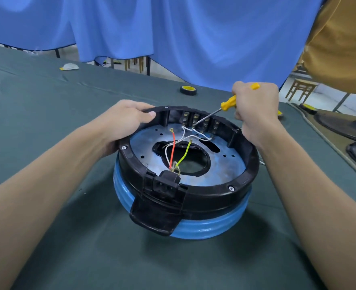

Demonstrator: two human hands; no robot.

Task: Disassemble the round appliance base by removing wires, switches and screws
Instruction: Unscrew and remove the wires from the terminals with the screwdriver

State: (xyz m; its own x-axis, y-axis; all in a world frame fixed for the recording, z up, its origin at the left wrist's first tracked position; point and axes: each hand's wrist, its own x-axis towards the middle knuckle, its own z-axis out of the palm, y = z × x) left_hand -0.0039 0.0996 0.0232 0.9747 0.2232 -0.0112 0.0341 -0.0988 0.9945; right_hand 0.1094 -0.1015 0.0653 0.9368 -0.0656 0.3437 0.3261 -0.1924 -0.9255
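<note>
The round appliance base (212, 225), blue below with a black upper ring, lies on the green table cloth. Inside, a metal plate (225, 162) carries a red wire (172, 148), a yellow-green wire (183, 155) and white wires (185, 132) running to a black socket (165, 183) at the near rim. A row of switch terminals (206, 122) lines the far inner wall. My left hand (122, 124) grips the ring's far left rim. My right hand (256, 107) holds a yellow-handled screwdriver (228, 103), its tip at the terminals.
A roll of black tape (188, 90) with a yellow core lies behind the base. Dark round parts (338, 124) sit at the right on another cloth. A person in a mustard shirt (340, 45) stands at the upper right. Blue curtains hang behind; a white scrap (69, 66) lies far left.
</note>
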